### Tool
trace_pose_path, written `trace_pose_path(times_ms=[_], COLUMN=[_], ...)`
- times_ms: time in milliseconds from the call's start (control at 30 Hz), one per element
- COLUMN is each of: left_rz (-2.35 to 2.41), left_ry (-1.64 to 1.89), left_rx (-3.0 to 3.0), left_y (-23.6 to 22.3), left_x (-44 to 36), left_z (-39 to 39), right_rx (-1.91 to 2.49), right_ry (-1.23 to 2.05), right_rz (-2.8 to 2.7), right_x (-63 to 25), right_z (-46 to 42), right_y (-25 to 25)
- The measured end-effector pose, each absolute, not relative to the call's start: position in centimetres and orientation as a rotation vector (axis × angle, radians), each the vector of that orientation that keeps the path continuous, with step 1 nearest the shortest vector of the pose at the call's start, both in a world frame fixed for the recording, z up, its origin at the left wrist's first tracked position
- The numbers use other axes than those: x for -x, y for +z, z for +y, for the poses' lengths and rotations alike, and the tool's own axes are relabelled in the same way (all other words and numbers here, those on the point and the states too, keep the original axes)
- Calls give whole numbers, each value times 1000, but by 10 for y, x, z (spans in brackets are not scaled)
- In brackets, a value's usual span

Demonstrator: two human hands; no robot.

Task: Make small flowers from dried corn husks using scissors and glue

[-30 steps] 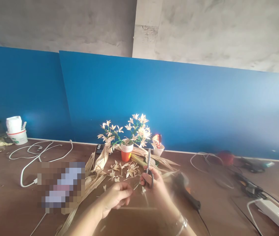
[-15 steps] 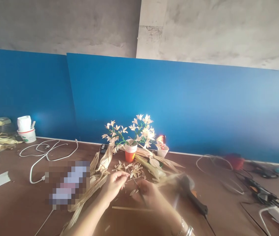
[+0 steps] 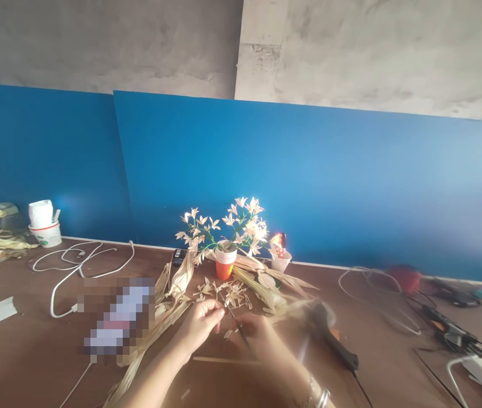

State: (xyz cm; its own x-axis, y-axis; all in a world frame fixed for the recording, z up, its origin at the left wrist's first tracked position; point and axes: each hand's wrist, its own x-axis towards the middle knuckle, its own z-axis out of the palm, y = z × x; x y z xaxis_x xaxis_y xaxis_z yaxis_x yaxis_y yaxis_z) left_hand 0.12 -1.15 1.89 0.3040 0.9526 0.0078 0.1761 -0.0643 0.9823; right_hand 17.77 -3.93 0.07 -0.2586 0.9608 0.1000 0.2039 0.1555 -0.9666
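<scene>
My left hand (image 3: 202,324) is pinched, thumb against fingertips, over the middle of the table. Whatever sits between those fingertips is too small to make out. Close on its right, my right hand (image 3: 260,337) is closed around a slim dark pointed tool (image 3: 240,325), whose tip reaches up past the left fingertips. Just beyond both hands lies a scatter of small pale corn husk petals (image 3: 235,296). Behind them, an orange paper cup (image 3: 224,267) holds green stems with cream husk flowers (image 3: 254,226).
Long dried corn husks (image 3: 156,326) lie left of my hands. A black corded tool (image 3: 337,345) rests at right, beside a blurred husk bundle. White cables (image 3: 83,263), a pixelated object (image 3: 119,317) and a white tub (image 3: 46,233) are leftward. A small white cup (image 3: 280,262) stands behind.
The dark tool's tip has moved up and left, past the left fingertips. My left hand has shifted only slightly; the things on the table stay put.
</scene>
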Motion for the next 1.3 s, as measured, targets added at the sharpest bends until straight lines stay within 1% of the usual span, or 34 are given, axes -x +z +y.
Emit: trace_pose_path(times_ms=[167, 400, 667, 833, 1067, 1300], left_rz=[1109, 1050, 1023, 1024, 1030, 1036], left_ry=[903, 862, 864, 833, 753, 767], left_rx=[-1454, -1306, -1171, -1143, -1143, -1136], left_y=[18, 19, 24, 26, 25, 21], left_x=[-4, -2, -2, 0, 4, 6], left_z=[-13, -14, -15, -14, -12, -10], right_rx=[1212, 1253, 1261, 1274, 1291, 1275], right_ry=[1122, 1153, 1046, 986, 1036, 971], right_rz=[-1645, -1647, -1762, -1808, -1786, -1821], right_x=[-176, -169, -168, -167, -166, -165], right_z=[-41, -47, -47, -46, -49, -48], right_y=[3, 11, 9, 8, 14, 8])
